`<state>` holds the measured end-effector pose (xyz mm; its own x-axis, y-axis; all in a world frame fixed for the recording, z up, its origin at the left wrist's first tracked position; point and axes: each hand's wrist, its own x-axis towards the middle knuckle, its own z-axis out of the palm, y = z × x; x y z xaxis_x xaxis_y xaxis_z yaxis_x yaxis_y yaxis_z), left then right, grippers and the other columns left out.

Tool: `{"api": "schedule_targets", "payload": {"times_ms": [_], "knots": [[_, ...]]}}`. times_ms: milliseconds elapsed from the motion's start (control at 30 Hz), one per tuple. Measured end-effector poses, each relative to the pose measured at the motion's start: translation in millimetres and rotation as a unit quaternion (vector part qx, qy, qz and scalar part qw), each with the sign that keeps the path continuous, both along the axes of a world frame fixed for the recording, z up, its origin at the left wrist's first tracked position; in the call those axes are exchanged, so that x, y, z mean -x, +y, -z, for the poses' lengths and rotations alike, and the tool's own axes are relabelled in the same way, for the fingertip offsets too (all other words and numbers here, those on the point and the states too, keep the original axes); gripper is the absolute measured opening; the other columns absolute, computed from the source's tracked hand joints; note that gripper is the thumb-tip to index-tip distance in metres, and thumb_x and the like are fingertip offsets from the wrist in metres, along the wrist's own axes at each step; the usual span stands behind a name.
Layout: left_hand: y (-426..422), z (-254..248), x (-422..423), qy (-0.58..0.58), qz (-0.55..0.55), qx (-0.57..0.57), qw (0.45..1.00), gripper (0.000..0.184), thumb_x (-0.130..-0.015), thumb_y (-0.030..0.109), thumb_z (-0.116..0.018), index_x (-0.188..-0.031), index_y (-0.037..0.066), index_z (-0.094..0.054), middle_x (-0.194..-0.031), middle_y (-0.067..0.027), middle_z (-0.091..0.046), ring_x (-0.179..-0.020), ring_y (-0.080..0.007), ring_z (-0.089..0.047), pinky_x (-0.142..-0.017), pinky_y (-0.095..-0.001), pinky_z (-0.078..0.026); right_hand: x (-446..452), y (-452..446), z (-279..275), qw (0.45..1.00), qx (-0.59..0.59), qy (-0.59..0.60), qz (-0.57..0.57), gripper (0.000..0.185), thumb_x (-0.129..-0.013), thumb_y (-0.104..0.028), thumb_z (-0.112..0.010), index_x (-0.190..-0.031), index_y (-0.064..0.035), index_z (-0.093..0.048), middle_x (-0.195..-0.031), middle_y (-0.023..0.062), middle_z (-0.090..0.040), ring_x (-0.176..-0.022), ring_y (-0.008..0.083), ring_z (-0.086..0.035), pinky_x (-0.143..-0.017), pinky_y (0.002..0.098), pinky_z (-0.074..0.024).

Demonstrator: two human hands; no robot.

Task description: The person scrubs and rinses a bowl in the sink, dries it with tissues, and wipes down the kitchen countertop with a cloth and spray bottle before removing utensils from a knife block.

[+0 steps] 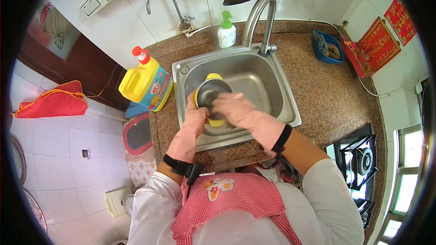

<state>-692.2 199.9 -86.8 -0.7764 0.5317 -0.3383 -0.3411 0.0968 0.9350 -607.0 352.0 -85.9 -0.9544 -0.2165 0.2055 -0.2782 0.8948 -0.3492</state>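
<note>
Scanning from the left of the frame, I meet a yellow jug point(152, 86) with a red pump point(141, 54), standing on the bench point(320, 95) near the left rim of the sink point(254, 88). Next, left of centre, the gloved left hand point(195, 113) is clamped on the lower-left side of a small pot point(210, 90). The pot is over the left part of the sink, its mouth facing me; I cannot tell whether its base touches the bottom. I judge it light and stiff, probably thin metal, likelier to scratch or dent than to break. Its yellow handles point(214, 76), one above and one below, look to me like the surest holds; the smooth wall could slip if wet. Just right of that, the gloved right hand point(232, 107) reaches into the pot, fingers bent and blurred; I cannot tell whether they grasp anything. Farther right, the tap point(252, 20) arches at the sink's upper edge, and the bench spreads toward the right of the frame.
</note>
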Motion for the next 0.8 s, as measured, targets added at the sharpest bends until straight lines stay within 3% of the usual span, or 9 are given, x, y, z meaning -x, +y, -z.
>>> {"api": "schedule_targets", "payload": {"times_ms": [100,200,233,333,367,467,600,633,800], "knots": [[8,4,0,0.059,0.002,0.000,0.998,0.080,-0.067,-0.015,-0.043,-0.139,0.018,-0.037,-0.103,-0.0055,-0.057,-0.080,-0.0192,-0.058,-0.058,-0.0294,-0.051,0,-4,-13,0.984,0.011,0.108,0.141,0.028,-0.081,-0.014,-0.054,-0.105,-0.0199,-0.067,-0.112,-0.0043,-0.063,-0.108,0.0180,-0.057,-0.083,0.0384,-0.0488],[8,0,0,-0.004,-0.028,-0.042,0.999,0.081,-0.066,-0.015,-0.043,-0.140,0.017,-0.036,-0.104,-0.0060,-0.057,-0.081,-0.0183,-0.057,-0.059,-0.0289,-0.051,-3,-12,-22,0.990,0.027,0.093,0.098,0.028,-0.081,-0.015,-0.053,-0.106,-0.0202,-0.066,-0.114,-0.0054,-0.062,-0.110,0.0164,-0.055,-0.085,0.0442,-0.0466],[1,10,13,0.017,0.002,-0.023,1.000,0.080,-0.068,-0.012,-0.049,-0.141,0.020,-0.035,-0.110,-0.0082,-0.056,-0.087,-0.0187,-0.058,-0.055,-0.0281,-0.050,-4,-10,-25,0.991,-0.080,0.070,0.079,0.027,-0.082,-0.017,-0.053,-0.106,-0.0181,-0.066,-0.114,-0.0047,-0.063,-0.112,0.0149,-0.055,-0.086,0.0478,-0.0450],[1,-1,13,0.090,0.005,-0.065,0.994,0.076,-0.070,-0.011,-0.050,-0.141,0.015,-0.036,-0.113,-0.0084,-0.054,-0.094,-0.0180,-0.056,-0.070,-0.0269,-0.052,-5,-3,-18,0.975,-0.123,0.134,0.129,0.026,-0.082,-0.019,-0.053,-0.104,-0.0153,-0.066,-0.113,-0.0028,-0.063,-0.110,0.0154,-0.056,-0.088,0.0501,-0.0438],[4,19,20,0.136,-0.018,-0.068,0.988,0.067,-0.078,-0.009,-0.055,-0.140,0.010,-0.036,-0.117,-0.0088,-0.052,-0.104,-0.0182,-0.053,-0.086,-0.0281,-0.048,-5,-7,-24,0.986,-0.028,0.083,0.138,0.026,-0.081,-0.016,-0.054,-0.104,-0.0122,-0.066,-0.110,-0.0007,-0.064,-0.109,0.0178,-0.056,-0.089,0.0470,-0.0454],[14,2,12,0.184,-0.065,-0.120,0.973,0.055,-0.089,-0.004,-0.056,-0.139,0.008,-0.037,-0.121,-0.0089,-0.050,-0.110,-0.0175,-0.049,-0.097,-0.0291,-0.041,11,-34,7,0.979,0.023,0.161,0.124,0.026,-0.079,-0.012,-0.056,-0.102,-0.0100,-0.066,-0.104,0.0029,-0.064,-0.103,0.0221,-0.058,-0.090,0.0422,-0.0472],[7,16,13,0.156,-0.050,-0.084,0.983,0.047,-0.094,0.001,-0.052,-0.138,0.010,-0.039,-0.120,-0.0075,-0.052,-0.108,-0.0153,-0.050,-0.093,-0.0261,-0.042,-3,-3,6,0.988,0.106,0.101,0.053,0.030,-0.074,-0.009,-0.059,-0.102,-0.0126,-0.069,-0.108,0.0095,-0.065,-0.101,0.0314,-0.059,-0.091,0.0356,-0.0485],[11,25,13,0.097,-0.110,-0.069,0.987,0.047,-0.094,0.001,-0.052,-0.138,0.012,-0.040,-0.119,-0.0071,-0.054,-0.103,-0.0154,-0.053,-0.081,-0.0279,-0.048,-5,6,15,0.962,0.221,0.152,0.046,0.032,-0.074,-0.001,-0.062,-0.102,-0.0130,-0.070,-0.112,0.0109,-0.064,-0.103,0.0321,-0.059,-0.090,0.0345,-0.0492],[12,-1,8,-0.037,-0.185,-0.032,0.981,0.055,-0.091,-0.002,-0.051,-0.141,0.014,-0.033,-0.126,-0.0119,-0.052,-0.102,-0.0223,-0.059,-0.063,-0.0339,-0.056,-31,-3,2,0.852,0.412,0.213,0.242,0.034,-0.080,0.016,-0.057,-0.105,-0.0034,-0.069,-0.112,0.0114,-0.064,-0.108,0.0223,-0.059,-0.094,0.0327,-0.0467]]}}
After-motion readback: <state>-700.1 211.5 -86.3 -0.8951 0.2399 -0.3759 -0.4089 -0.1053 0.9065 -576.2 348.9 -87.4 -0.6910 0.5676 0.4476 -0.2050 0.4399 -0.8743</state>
